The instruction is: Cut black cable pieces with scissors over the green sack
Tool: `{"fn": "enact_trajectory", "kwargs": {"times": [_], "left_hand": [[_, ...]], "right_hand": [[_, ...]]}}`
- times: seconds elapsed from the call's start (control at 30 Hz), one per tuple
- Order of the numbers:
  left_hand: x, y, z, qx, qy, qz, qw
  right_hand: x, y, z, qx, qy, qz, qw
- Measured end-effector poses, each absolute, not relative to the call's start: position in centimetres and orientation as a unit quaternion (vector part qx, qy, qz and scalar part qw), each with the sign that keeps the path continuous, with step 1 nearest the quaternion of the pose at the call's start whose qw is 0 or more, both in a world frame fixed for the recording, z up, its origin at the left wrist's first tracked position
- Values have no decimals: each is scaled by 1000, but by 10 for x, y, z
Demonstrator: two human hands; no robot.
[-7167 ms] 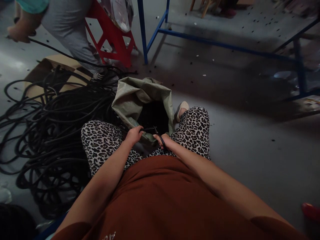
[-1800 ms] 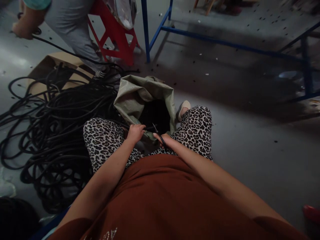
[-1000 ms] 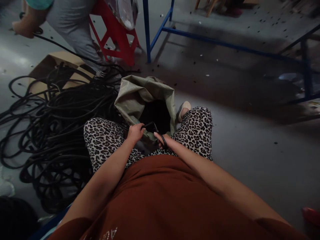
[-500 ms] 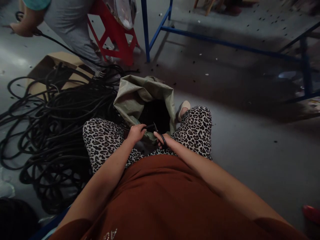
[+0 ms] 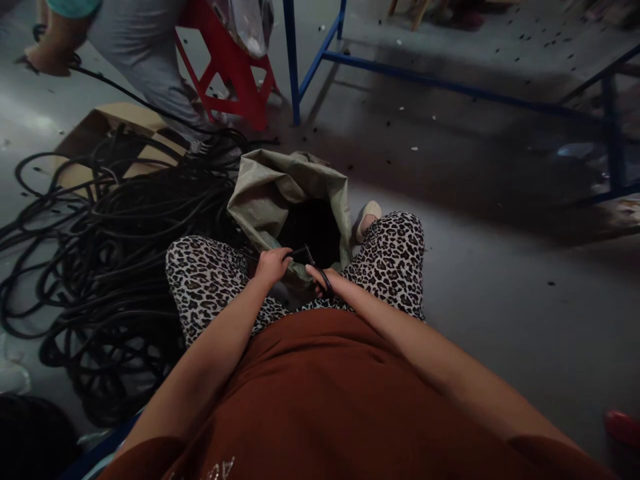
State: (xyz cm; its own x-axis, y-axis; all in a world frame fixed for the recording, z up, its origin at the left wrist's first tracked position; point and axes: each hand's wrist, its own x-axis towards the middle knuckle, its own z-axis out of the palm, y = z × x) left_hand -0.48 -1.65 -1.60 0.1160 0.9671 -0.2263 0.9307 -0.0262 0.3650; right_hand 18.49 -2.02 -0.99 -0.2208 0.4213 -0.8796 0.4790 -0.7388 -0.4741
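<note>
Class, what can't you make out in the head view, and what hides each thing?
In the head view:
Sack: contents lost in darkness.
Cord: partly covered by the left hand.
Scissors: handles partly covered by the right hand; too small and dim to tell whether the blades touch the cord.
Co-worker: upper body cut off by the top edge.
Red thing: cut off by the right edge.
Specks: too small to identify.

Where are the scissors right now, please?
In the head view, the scissors are in the right hand, beside the left hand, with their blades near the open sack.
</note>
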Motion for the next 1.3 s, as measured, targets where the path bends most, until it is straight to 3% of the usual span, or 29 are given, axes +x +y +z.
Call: {"fn": "enact_trajectory", "kwargs": {"times": [1.3], "left_hand": [[1, -17, -11, 740, 639, 14, 208]], "right_hand": [[186, -21, -10, 617, 379, -690, 12]]}}
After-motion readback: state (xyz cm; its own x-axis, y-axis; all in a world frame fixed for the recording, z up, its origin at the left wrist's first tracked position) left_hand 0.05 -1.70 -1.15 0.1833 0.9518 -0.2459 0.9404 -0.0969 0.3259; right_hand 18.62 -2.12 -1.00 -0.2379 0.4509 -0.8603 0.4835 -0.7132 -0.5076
